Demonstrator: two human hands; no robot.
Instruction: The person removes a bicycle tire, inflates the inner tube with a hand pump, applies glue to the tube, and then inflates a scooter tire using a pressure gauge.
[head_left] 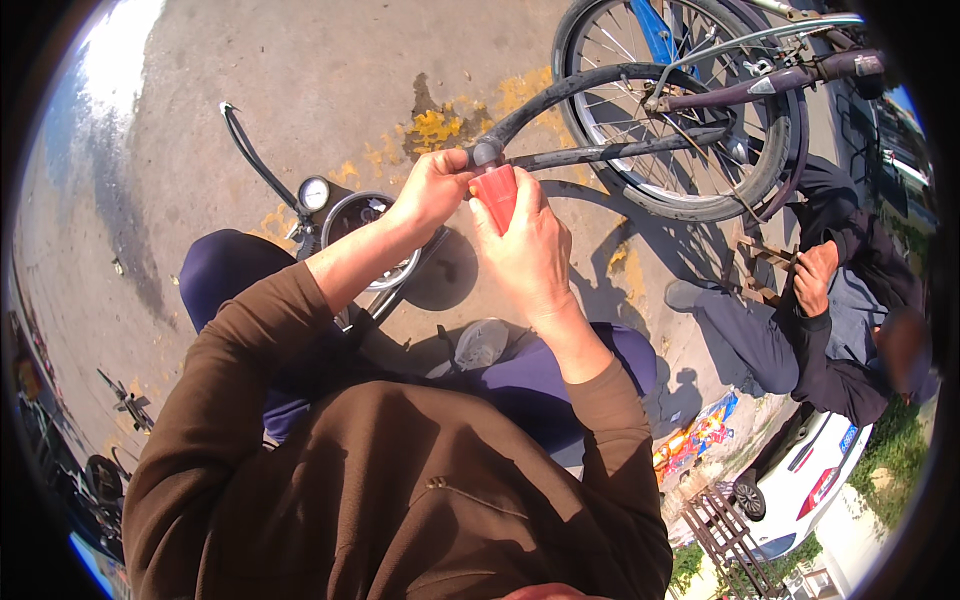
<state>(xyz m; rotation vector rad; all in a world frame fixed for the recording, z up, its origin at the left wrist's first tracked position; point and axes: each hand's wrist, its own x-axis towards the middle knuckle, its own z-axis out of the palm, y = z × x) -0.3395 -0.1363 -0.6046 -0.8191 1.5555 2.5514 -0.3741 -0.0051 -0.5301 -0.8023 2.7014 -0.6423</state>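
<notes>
A black inner tube (545, 103) hangs in a long loop from the bicycle wheel (668, 196) toward me. At its near end, my left hand (432, 188) pinches the tube beside a rounded grey patch of it. My right hand (527, 240) is wrapped round a red block-shaped thing (495, 194), its top against that grey part. Whether it is a bottle or a tool I cannot make out. A floor pump with a round gauge (314, 193) and a curved black hose (250, 155) stands left of my left forearm, partly hidden.
A bicycle frame (740, 92) lies beyond the wheel. To the right, another person (765, 340) sits near a small wooden stool (765, 262). A clear plastic container (482, 343) is between my knees. A white car (815, 475) and a wooden rack (720, 525) are farther right.
</notes>
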